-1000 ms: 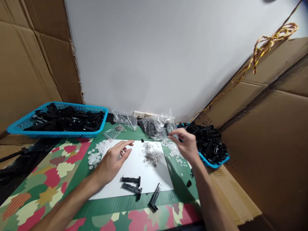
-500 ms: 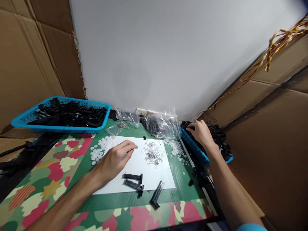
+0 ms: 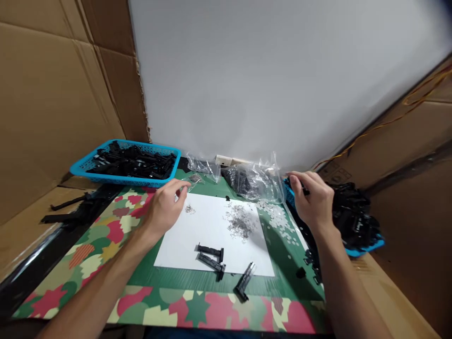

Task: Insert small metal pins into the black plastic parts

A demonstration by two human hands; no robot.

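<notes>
My left hand [image 3: 167, 207] hovers over the left edge of a white paper sheet [image 3: 176, 240], fingers curled and tips close together. Whatever it may hold is too small to see. My right hand [image 3: 314, 200] is raised in front of the right blue basket [image 3: 365, 249], thumb and fingers pinched; I cannot make out what is between them. On the sheet lie a heap of tiny metal springs or clips [image 3: 240, 222] and a smaller cluster [image 3: 189, 209]. Two black plastic parts [image 3: 212, 263] lie near its front edge, and another black part [image 3: 245, 282] crosses that edge.
A blue basket [image 3: 125, 180] full of black parts stands back left. Clear plastic bags [image 3: 254, 181] lie along the wall. White discs [image 3: 278, 219] are scattered right of the sheet. Cardboard walls [image 3: 60, 94] flank the table, and a yellowish wire [image 3: 374, 129] runs down the right one.
My right hand has lifted from the pieces in the right basket and come nearer. My left hand has moved back off the sheet's middle towards its left edge. The view has shifted.
</notes>
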